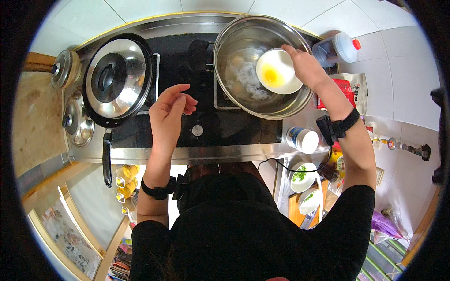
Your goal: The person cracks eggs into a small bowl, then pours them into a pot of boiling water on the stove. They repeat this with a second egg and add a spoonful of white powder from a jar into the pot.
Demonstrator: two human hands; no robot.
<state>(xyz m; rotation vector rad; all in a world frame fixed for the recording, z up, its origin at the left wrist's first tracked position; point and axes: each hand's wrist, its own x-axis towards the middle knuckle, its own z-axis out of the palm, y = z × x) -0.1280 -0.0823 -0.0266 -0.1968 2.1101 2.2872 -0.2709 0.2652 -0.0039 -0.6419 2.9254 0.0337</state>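
My right hand (306,66) grips the rim of a small white bowl (286,84), in which a raw egg (271,76) with a yellow yolk lies. The bowl is tilted inside a large stainless steel basin (225,87) on the right burner of a black gas stove (246,133). Liquid with whitish strands of cooked egg white (248,79) shows in the basin, left of the bowl. My left hand (174,102) is held over the middle of the stove, fingers loosely curled, with nothing in it. Left of it is a frying pan (108,158) under a steel lid (128,77).
Pot lids (79,121) lie at the far left. Right of the basin stand a plastic jug (337,49), a red food bag (358,91) and a white-lidded jar (307,141). Bowls with chopped greens (304,186) stand near my right elbow, by a wooden board (294,210). A black cable (281,165) hangs from my right wrist.
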